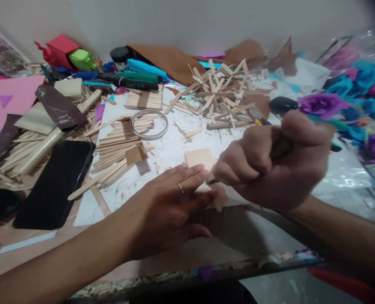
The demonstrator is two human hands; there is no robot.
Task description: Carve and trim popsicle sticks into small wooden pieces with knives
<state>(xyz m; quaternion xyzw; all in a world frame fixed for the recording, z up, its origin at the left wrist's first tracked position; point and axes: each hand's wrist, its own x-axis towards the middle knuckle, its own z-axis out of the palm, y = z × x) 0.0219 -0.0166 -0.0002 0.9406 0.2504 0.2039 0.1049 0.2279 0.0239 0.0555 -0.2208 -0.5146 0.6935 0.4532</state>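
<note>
My left hand (171, 202), with a ring on one finger, lies nearly flat with its fingers stretched out. Its fingertips press on a popsicle stick (218, 204) and the near edge of a pale square wooden piece (198, 157). Close to those fingertips my right hand (269, 164) is closed in a fist around a narrow tool. Only the tool's dark pointed tip (211, 182) shows, touching or just above the wood; the fist hides the rest, so its kind is unclear.
Popsicle sticks lie stacked (117, 147) at left and heaped (217, 90) behind. A tape roll (149, 124), a black phone (56, 183), a marker (136, 83) and brown paper (168, 63) surround the white sheet (165, 156). Purple and blue paper flowers (322, 103) stand right.
</note>
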